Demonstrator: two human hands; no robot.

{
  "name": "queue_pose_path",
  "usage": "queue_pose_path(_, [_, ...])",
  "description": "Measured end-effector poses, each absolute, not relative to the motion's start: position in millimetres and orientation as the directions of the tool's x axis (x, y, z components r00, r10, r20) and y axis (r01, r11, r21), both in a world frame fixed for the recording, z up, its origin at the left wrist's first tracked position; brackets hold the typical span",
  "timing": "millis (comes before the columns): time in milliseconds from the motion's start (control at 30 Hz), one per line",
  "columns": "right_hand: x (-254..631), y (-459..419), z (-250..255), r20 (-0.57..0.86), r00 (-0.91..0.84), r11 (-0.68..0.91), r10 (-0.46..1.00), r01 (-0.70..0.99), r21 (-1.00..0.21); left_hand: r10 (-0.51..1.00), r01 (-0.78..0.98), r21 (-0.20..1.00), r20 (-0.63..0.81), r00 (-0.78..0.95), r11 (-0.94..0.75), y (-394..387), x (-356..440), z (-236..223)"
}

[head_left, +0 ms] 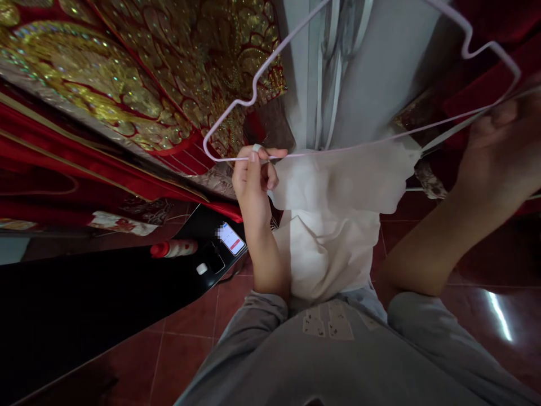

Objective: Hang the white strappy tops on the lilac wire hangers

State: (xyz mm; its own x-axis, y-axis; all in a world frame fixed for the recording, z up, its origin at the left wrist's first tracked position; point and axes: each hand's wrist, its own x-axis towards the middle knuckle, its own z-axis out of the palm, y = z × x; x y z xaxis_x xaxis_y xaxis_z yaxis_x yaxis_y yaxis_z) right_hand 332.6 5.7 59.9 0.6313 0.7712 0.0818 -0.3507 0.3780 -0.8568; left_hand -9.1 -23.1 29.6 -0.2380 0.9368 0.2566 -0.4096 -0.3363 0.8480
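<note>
A pale pink wire clothes hanger (254,90) spans the upper middle, its top cut off by the frame edge. My left hand (253,177) is closed on its lower bar near the left corner, and a small white band shows at the fingers. Off-white cloth (338,175) hangs below the bar in front of my body. From the cloth's right corner a thin white strap (450,135) runs taut to my right hand (494,138), near the hanger's right end. That hand is blurred, with its fingers curled around the strap.
Red garments with gold sequin embroidery (139,84) hang at the left. Behind the hanger are grey-white panels (389,62). On a black table (84,304) lie a lit phone (232,238), a red-capped bottle (173,248) and a small white case (202,269). Red tiles (186,316) cover the floor.
</note>
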Motion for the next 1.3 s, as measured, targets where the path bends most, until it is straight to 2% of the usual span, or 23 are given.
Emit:
queue_pose_path(67, [314, -6, 49, 0.079, 0.798, 0.513, 0.597, -0.304, -0.802, 0.935, -0.41, 0.845, 0.268, -0.233, -0.344, -23, -9, 29])
queue_pose_path(133, [293, -17, 40, 0.103, 0.834, 0.539, 0.542, -0.251, -0.804, 0.934, -0.413, 0.842, 0.272, -0.231, -0.347, -23, -8, 29])
queue_pose_path(200, [273, -28, 35, 0.115, 0.745, 0.448, 0.657, -0.263, -0.854, 0.933, -0.442, 0.823, 0.285, -0.221, -0.356, -23, -7, 29])
queue_pose_path(300, [246, -45, 38, 0.05, 0.441, 0.203, 0.896, -0.307, -0.93, 0.932, -0.482, 0.798, 0.302, -0.201, -0.363, -24, -7, 29])
queue_pose_path(367, [228, -50, 42, 0.031, 0.304, 0.137, 0.952, -0.332, -0.933, 0.937, -0.465, 0.815, 0.278, -0.212, -0.347, -24, -6, 28])
queue_pose_path(533, [200, -42, 36, 0.123, 0.34, 0.258, 0.932, -0.387, -0.885, 0.954, -0.454, 0.843, 0.214, -0.208, -0.288, -25, -1, 28])
queue_pose_path(633, [195, -38, 26, 0.153, 0.35, 0.282, 0.924, -0.355, -0.891, 0.968, -0.442, 0.869, 0.15, -0.199, -0.225, -28, 0, 25])
queue_pose_path(733, [190, -39, 23, 0.146, 0.36, 0.292, 0.922, -0.396, -0.87, 0.968, -0.456, 0.864, 0.123, -0.219, -0.213, -29, -10, 16])
queue_pose_path(833, [185, -40, 23, 0.135, 0.351, 0.295, 0.927, -0.458, -0.838, 0.925, -0.432, 0.845, 0.171, -0.338, -0.314, -23, -28, 5])
queue_pose_path(933, [183, -39, 23, 0.153, 0.347, 0.31, 0.925, -0.459, -0.832, 0.82, -0.335, 0.819, 0.258, -0.511, -0.466, -14, -48, -2])
queue_pose_path(1000, [184, -38, 23, 0.154, 0.366, 0.318, 0.918, -0.446, -0.837, 0.759, -0.264, 0.803, 0.319, -0.567, -0.534, -8, -58, -2])
queue_pose_path(1167, [189, -39, 27, 0.145, 0.396, 0.323, 0.907, -0.431, -0.842, 0.652, -0.144, 0.74, 0.463, -0.601, -0.657, 0, -73, 6])
queue_pose_path(1300, [195, -38, 27, 0.146, 0.401, 0.317, 0.904, -0.402, -0.859, 0.689, -0.152, 0.747, 0.487, -0.537, -0.647, -1, -81, 12])
